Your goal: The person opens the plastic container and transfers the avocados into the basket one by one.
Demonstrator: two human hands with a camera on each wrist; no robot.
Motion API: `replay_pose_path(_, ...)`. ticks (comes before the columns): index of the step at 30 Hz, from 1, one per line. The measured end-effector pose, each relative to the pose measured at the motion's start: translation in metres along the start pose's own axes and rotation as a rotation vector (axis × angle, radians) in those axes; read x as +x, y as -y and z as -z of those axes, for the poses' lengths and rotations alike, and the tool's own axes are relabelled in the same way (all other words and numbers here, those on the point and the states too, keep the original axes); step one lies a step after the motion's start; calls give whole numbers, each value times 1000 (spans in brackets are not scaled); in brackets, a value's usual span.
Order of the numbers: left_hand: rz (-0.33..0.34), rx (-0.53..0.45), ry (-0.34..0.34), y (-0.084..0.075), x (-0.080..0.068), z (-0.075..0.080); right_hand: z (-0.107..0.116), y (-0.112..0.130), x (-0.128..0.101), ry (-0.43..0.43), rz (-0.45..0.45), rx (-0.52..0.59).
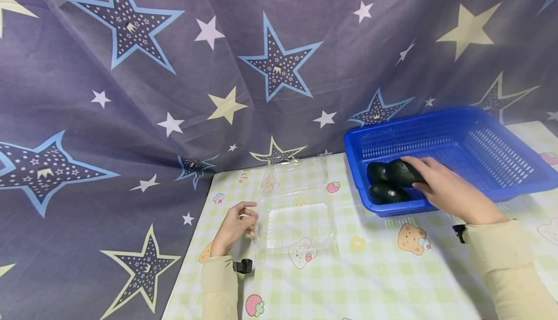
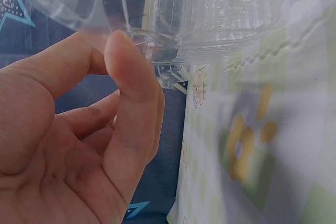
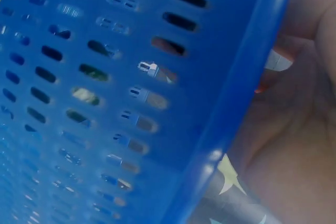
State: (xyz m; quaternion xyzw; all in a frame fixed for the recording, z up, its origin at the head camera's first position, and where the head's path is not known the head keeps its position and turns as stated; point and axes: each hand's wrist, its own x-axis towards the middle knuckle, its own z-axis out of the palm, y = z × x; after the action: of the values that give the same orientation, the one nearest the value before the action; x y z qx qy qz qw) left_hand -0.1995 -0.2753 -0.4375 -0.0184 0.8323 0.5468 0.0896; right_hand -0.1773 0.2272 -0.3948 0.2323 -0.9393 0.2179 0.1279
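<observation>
Fingers of the right hand [image 1: 444,189] are curled over one dark avocado [image 1: 403,173] inside the blue basket [image 1: 501,184], where two more avocados [image 1: 383,184] lie at the near left corner. The basket is set at the right of the checked surface [image 1: 370,281]. An open clear plastic clamshell box [image 1: 296,223] is placed well left of the basket, and its left edge is touched by the loosely curled fingers of the left hand [image 1: 233,227], thumb against the rim. Star-printed cloth [image 1: 174,68] is hung behind.
</observation>
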Motion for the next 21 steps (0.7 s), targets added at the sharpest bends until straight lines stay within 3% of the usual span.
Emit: replay_pose_path(21,6,2,-7,5,3,1,1,-11,3,176,-140,4)
